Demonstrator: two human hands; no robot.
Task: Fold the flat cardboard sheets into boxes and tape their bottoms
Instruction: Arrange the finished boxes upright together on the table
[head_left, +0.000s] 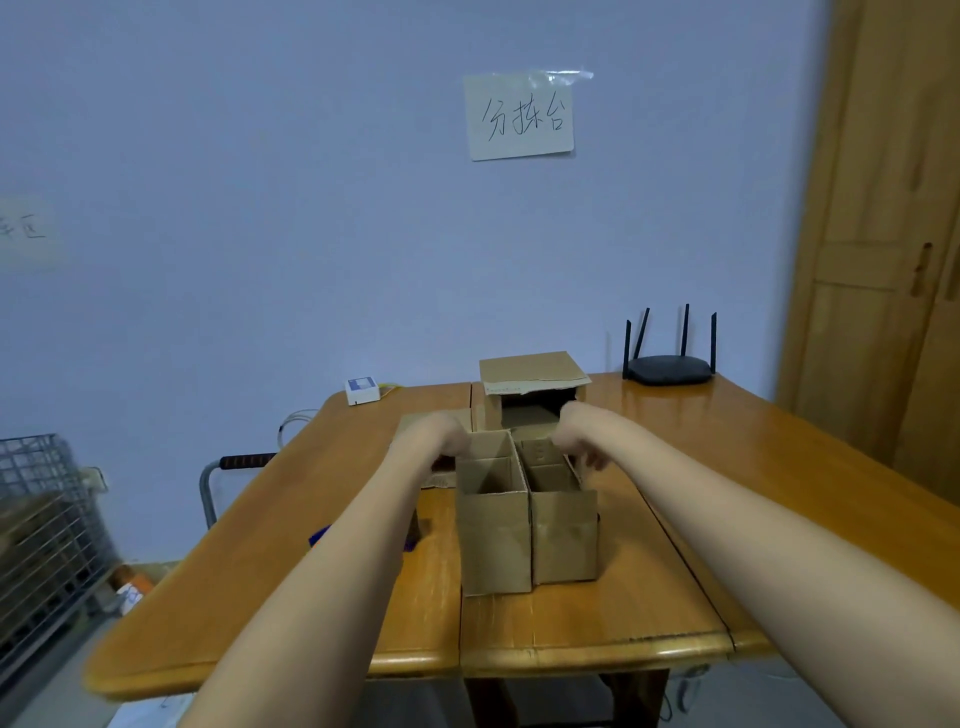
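Observation:
Two open-topped cardboard boxes stand side by side in the middle of the table, the left box (493, 535) and the right box (563, 530). Right behind them stand two more open boxes, a rear left one (491, 444) and a rear right one (540, 449). My left hand (434, 439) is bent down over the outer left side of the rear left box, its fingers hidden. My right hand (579, 434) curls its fingers over the right edge of the rear right box. Flat cardboard (415, 421) lies behind my left hand.
The wooden table (597, 623) also carries a larger box lying on its side (530, 382) at the back, a black router (667, 369) at the back right and a small white device (362, 391). A blue object (319, 535) peeks out beside my left arm. A wire cage (41, 519) stands at left.

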